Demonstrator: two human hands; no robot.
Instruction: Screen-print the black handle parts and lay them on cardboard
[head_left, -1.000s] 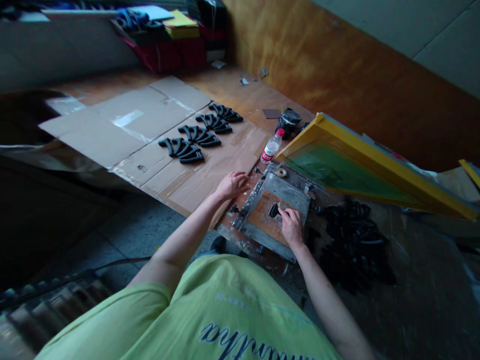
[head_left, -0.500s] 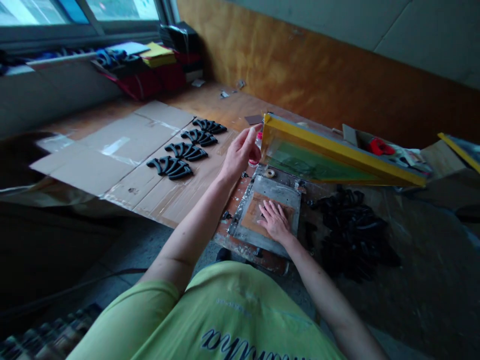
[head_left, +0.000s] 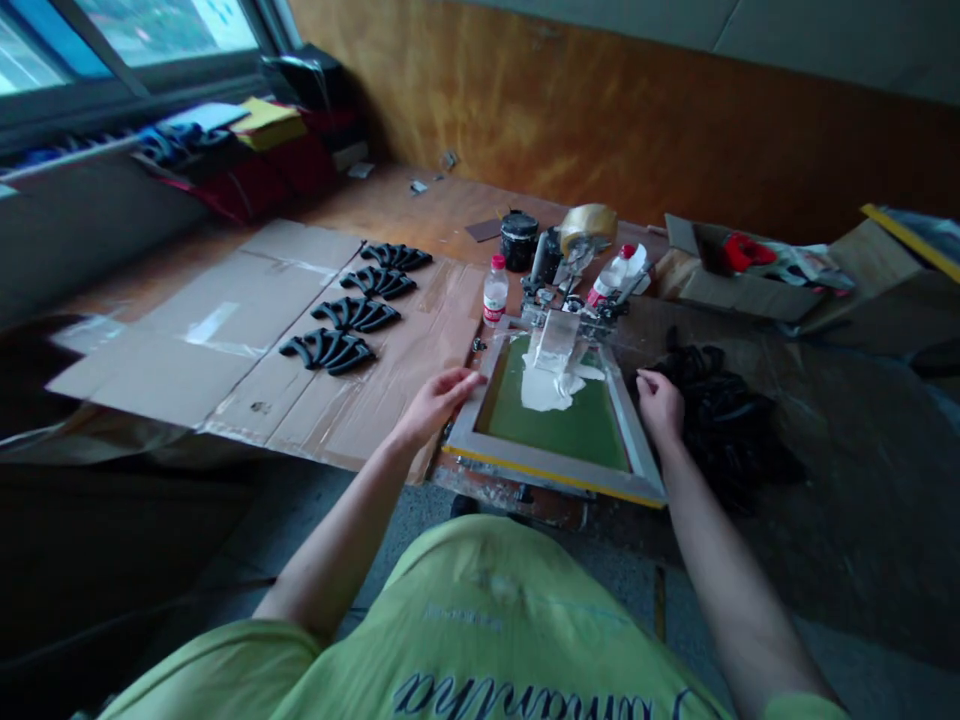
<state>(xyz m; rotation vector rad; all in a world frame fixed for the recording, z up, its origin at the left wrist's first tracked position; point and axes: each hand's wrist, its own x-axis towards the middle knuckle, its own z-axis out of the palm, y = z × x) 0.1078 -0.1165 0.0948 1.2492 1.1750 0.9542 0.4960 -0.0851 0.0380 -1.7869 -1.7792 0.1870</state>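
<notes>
A screen printing frame (head_left: 555,474) lies lowered in front of me, with green mesh and a patch of white ink on it. A squeegee (head_left: 556,338) rests in the ink near the hinged end. My left hand (head_left: 441,402) is closed at the frame's left side, fingertips on its edge. Just off the right side is my right hand (head_left: 661,402), its fingers curled together with nothing visible in them. The board under the frame is hidden. Four-fingered-looking black curved pieces (head_left: 328,350) lie in several groups on the cardboard (head_left: 247,345) to the left.
Behind the frame stand a red-capped bottle (head_left: 494,292), a black tub (head_left: 518,240), a tape roll (head_left: 589,228) and another bottle (head_left: 611,278). A dark heap of black pieces (head_left: 735,430) lies right, before an open carton (head_left: 750,285).
The frame has swung down from its raised tilt over the board. My right hand has left the board for the frame's right side; my left has come down and nearer along the left side.
</notes>
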